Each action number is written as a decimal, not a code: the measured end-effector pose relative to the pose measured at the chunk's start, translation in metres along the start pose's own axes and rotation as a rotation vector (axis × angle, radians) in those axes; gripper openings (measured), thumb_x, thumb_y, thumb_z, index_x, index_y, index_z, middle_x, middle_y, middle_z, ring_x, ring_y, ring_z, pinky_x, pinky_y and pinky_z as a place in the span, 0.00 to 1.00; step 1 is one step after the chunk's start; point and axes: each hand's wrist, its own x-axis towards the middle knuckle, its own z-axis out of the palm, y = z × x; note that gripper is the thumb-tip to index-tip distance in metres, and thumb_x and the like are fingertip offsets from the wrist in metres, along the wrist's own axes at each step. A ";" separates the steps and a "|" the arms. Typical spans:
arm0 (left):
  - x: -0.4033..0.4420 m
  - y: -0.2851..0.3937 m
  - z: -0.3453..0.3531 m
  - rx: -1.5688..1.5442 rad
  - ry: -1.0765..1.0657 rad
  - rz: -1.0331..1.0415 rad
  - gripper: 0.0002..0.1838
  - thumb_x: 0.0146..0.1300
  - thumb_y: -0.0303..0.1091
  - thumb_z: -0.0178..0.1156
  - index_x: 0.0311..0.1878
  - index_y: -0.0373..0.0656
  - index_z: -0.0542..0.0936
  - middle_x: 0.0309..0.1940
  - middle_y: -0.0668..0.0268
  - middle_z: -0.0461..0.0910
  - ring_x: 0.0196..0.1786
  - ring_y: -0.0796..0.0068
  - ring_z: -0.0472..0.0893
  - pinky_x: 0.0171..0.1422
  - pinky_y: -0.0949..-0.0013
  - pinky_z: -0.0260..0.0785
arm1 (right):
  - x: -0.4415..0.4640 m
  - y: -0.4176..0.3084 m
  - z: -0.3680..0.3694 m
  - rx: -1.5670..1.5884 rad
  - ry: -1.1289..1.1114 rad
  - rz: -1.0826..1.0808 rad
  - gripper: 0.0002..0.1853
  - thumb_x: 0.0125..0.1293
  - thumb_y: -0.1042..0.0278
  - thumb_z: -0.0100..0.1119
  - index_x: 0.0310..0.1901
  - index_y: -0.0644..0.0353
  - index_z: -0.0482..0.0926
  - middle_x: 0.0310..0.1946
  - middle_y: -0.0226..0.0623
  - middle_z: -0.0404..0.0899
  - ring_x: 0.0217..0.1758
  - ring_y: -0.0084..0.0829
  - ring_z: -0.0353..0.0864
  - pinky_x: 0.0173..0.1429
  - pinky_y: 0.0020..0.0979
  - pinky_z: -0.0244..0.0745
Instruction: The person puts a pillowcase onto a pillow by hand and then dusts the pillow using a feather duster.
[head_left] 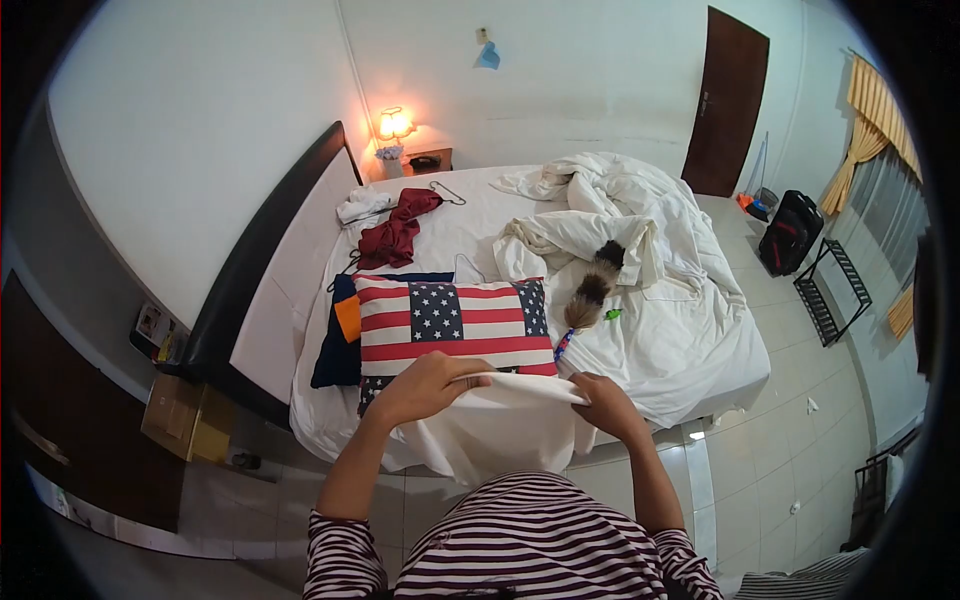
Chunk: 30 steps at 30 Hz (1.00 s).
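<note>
A cream-white cloth [500,425] hangs between my two hands at the near side of the bed. My left hand [425,388] is closed on its upper left edge. On the right, my right hand [603,400] pinches the other upper corner, so the top edge is stretched between them. Just beyond the cloth lies a stars-and-stripes pillow [450,328], its near part covered by my left hand and the cloth. A dark blue piece [335,358], perhaps another pillow, shows under it, with an orange item [348,318] on top.
A rumpled white duvet [610,185] and a furry duster [590,295] lie on the bed [480,185]. Maroon clothing [395,232] and a wire hanger [448,194] are near the headboard [240,270]. A lit lamp [395,124] stands behind. Rightward are a suitcase [790,235] and black rack [835,290].
</note>
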 end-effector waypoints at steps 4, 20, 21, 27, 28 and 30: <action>-0.013 -0.001 0.011 0.193 -0.032 0.029 0.18 0.60 0.46 0.64 0.49 0.46 0.83 0.30 0.54 0.82 0.37 0.55 0.82 0.42 0.57 0.72 | -0.008 -0.004 -0.016 -0.151 0.105 0.112 0.16 0.47 0.71 0.67 0.40 0.58 0.75 0.38 0.42 0.80 0.43 0.49 0.80 0.46 0.44 0.74; -0.050 -0.060 0.024 0.610 0.261 -0.451 0.11 0.47 0.25 0.63 0.34 0.51 0.86 0.32 0.63 0.84 0.40 0.60 0.83 0.42 0.58 0.74 | -0.050 -0.005 -0.073 -0.434 0.496 0.224 0.15 0.43 0.76 0.67 0.35 0.52 0.79 0.24 0.36 0.81 0.29 0.41 0.82 0.32 0.37 0.72; -0.051 -0.057 0.023 0.595 0.274 -0.480 0.11 0.48 0.25 0.63 0.34 0.51 0.87 0.33 0.63 0.84 0.40 0.60 0.83 0.42 0.59 0.74 | -0.055 -0.003 -0.079 -0.372 0.402 0.250 0.13 0.43 0.74 0.68 0.34 0.53 0.80 0.24 0.37 0.81 0.29 0.41 0.82 0.32 0.37 0.72; -0.060 -0.038 0.010 0.500 0.459 -0.403 0.11 0.49 0.24 0.61 0.34 0.50 0.87 0.34 0.63 0.84 0.39 0.60 0.83 0.43 0.60 0.74 | -0.089 0.003 -0.111 -0.041 0.001 0.174 0.12 0.48 0.62 0.73 0.32 0.58 0.83 0.22 0.40 0.80 0.29 0.43 0.81 0.36 0.36 0.73; -0.060 -0.033 0.006 0.483 0.498 -0.380 0.11 0.50 0.24 0.61 0.34 0.50 0.86 0.33 0.62 0.83 0.39 0.59 0.83 0.43 0.60 0.74 | -0.096 0.002 -0.117 0.016 -0.045 0.176 0.11 0.49 0.63 0.73 0.32 0.59 0.84 0.23 0.40 0.80 0.29 0.45 0.80 0.36 0.36 0.73; -0.054 -0.022 -0.002 0.434 0.582 -0.363 0.12 0.49 0.20 0.59 0.33 0.48 0.86 0.35 0.61 0.83 0.38 0.57 0.82 0.44 0.59 0.74 | -0.104 0.013 -0.123 0.021 -0.012 0.195 0.10 0.50 0.66 0.72 0.33 0.59 0.84 0.24 0.41 0.80 0.30 0.45 0.80 0.37 0.37 0.73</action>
